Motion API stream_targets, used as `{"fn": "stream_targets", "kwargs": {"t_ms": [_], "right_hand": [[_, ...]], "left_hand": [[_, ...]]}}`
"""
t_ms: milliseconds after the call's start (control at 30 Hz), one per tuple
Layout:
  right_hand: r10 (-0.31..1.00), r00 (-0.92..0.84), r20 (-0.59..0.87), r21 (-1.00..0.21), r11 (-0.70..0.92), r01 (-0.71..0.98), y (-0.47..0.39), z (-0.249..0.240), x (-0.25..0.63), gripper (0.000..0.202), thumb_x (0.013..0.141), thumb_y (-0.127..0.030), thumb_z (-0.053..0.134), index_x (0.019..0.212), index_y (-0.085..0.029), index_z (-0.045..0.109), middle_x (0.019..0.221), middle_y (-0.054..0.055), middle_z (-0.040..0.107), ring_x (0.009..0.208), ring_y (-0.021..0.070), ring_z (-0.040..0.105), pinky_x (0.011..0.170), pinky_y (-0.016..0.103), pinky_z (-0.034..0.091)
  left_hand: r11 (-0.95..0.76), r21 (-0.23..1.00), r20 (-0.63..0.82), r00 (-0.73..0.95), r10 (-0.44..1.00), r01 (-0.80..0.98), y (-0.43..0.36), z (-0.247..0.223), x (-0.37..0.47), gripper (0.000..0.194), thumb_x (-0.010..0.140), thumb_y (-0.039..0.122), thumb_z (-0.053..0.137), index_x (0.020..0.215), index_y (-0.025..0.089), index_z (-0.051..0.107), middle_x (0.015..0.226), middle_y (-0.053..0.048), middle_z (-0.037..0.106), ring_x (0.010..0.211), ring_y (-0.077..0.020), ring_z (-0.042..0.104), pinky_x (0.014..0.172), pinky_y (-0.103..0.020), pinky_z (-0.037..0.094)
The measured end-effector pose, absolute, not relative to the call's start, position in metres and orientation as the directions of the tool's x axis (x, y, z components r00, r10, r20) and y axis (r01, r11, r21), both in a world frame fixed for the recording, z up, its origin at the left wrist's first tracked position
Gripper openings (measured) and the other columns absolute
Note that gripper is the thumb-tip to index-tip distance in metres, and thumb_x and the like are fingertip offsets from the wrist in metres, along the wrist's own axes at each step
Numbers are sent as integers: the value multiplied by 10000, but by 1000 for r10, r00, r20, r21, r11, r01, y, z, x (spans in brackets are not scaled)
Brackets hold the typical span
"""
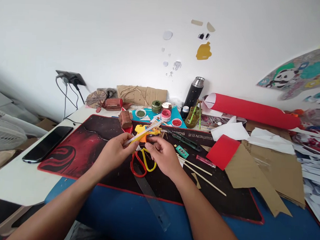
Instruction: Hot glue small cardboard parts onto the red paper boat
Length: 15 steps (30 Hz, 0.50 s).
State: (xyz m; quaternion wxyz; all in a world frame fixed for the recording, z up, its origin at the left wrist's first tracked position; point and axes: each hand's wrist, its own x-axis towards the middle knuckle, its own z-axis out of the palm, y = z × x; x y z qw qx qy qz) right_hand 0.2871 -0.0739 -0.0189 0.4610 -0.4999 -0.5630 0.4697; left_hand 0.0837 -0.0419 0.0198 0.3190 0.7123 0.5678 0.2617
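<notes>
My left hand (116, 150) pinches the lower end of a thin whitish strip (151, 126), which slants up and to the right. My right hand (165, 155) is closed beside it, thumb and fingers together; what lies between them is too small to tell. A yellow and orange object (140, 132) shows behind the strip between my hands, partly hidden. Just below my fingers lie scissors (139, 167) with one red and one yellow handle. A clear ruler (153, 201) reaches from under the scissors over the mat's front edge.
On the dark mat (107, 167) lie a green utility knife (185, 140), a teal box (181, 151) and wooden sticks (205, 179). Behind stand paint jars (166, 115) and a black flask (194, 93). Cardboard (277, 171) covers the right; a phone (47, 143) lies left.
</notes>
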Motion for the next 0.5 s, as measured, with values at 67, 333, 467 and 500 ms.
{"fn": "stream_targets", "kwargs": {"t_ms": [67,333,467,500], "right_hand": [[996,-89,15,-1000,18,22,-73,-20,286,433,964,-605,705,1151,-215,727,607,-70,511,547,147,538,538,274,393],[988,-95,-119,-963,-138,-232,-72,-22,279,538,819,-710,807,789,-216,596,584,-67,523,465,85,403,417,229,288],[989,-68,-135,-945,-149,-291,-71,-16,282,545,806,-702,806,715,-219,571,535,-70,495,434,76,373,404,234,247],[989,-69,-134,-941,-148,-303,-71,-15,283,539,804,-694,809,711,-219,572,524,-72,487,430,75,365,406,235,238]], "left_hand": [[-153,760,18,215,976,632,-44,17,91,451,865,658,589,863,211,647,673,26,613,600,-162,503,564,-266,365],[-167,794,32,234,972,584,-60,5,117,399,903,619,613,926,221,623,737,26,636,635,-167,545,602,-276,410],[-147,909,11,328,944,391,-60,4,115,471,962,669,584,1089,217,622,849,1,669,731,-183,601,659,-279,464],[-141,926,23,321,947,350,-59,5,112,497,973,690,563,1111,216,619,809,16,627,699,-174,569,634,-273,446]]}}
